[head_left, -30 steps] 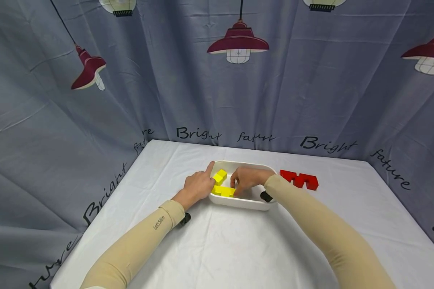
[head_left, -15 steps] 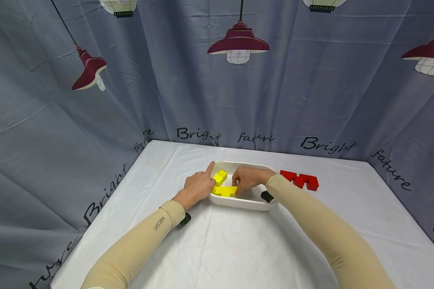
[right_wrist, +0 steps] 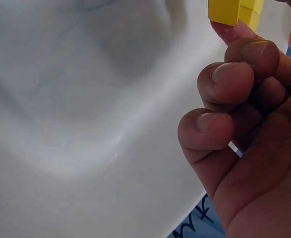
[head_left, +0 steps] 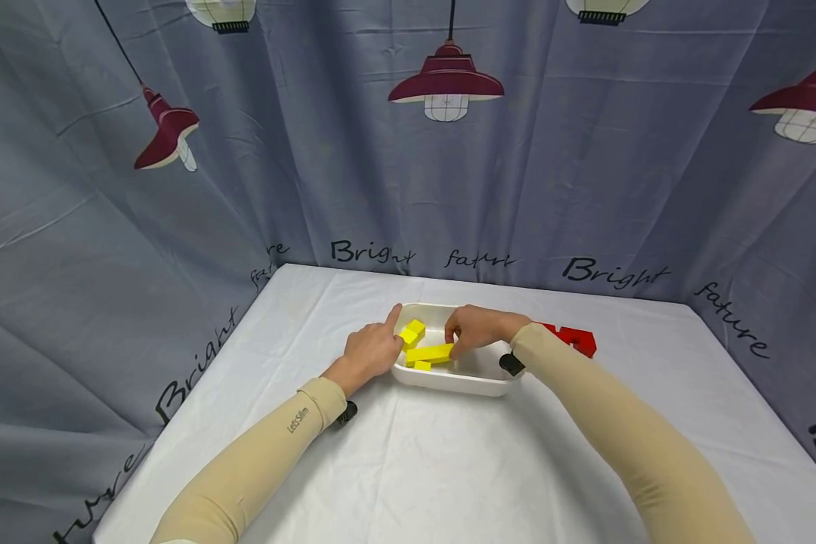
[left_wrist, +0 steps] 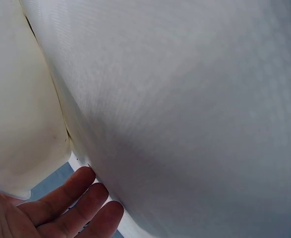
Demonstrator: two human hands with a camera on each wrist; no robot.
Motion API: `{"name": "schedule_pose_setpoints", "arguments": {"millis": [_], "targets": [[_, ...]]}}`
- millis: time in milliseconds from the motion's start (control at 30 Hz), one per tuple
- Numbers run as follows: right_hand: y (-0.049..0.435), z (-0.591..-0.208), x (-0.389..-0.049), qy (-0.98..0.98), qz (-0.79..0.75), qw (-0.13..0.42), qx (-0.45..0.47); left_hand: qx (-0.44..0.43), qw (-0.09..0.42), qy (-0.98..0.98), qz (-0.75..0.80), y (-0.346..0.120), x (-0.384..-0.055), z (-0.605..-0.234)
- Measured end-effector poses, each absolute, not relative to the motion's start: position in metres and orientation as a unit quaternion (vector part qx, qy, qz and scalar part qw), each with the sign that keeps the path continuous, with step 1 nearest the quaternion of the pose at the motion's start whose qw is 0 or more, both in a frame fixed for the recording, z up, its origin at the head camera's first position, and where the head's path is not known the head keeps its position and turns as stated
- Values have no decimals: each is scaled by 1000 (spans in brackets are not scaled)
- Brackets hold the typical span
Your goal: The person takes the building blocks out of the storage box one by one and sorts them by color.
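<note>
Pinching the end of an angular, smooth-faced yellow block [head_left: 431,353] inside the round-cornered white tray [head_left: 457,384], the right hand [head_left: 481,326] arches downward. The left hand [head_left: 372,347] touches the tray's left rim, fingers extended.

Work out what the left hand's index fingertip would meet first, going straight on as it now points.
The left hand points past the far corner of the tray, over the table; probably the curtain comes first, though depth is unclear.
</note>
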State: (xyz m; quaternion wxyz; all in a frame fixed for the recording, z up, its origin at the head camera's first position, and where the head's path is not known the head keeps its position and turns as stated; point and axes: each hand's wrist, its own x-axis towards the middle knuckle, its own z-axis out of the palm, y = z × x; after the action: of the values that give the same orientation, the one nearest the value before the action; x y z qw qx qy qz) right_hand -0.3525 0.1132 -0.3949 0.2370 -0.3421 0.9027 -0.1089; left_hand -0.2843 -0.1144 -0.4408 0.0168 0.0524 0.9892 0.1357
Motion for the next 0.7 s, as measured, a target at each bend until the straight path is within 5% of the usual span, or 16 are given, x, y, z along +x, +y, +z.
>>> {"name": "schedule_pose_setpoints", "arguments": {"millis": [700], "targets": [[165, -368, -344, 912, -126, 221, -320, 54, 4, 988, 146, -114, -285, -442]]}}
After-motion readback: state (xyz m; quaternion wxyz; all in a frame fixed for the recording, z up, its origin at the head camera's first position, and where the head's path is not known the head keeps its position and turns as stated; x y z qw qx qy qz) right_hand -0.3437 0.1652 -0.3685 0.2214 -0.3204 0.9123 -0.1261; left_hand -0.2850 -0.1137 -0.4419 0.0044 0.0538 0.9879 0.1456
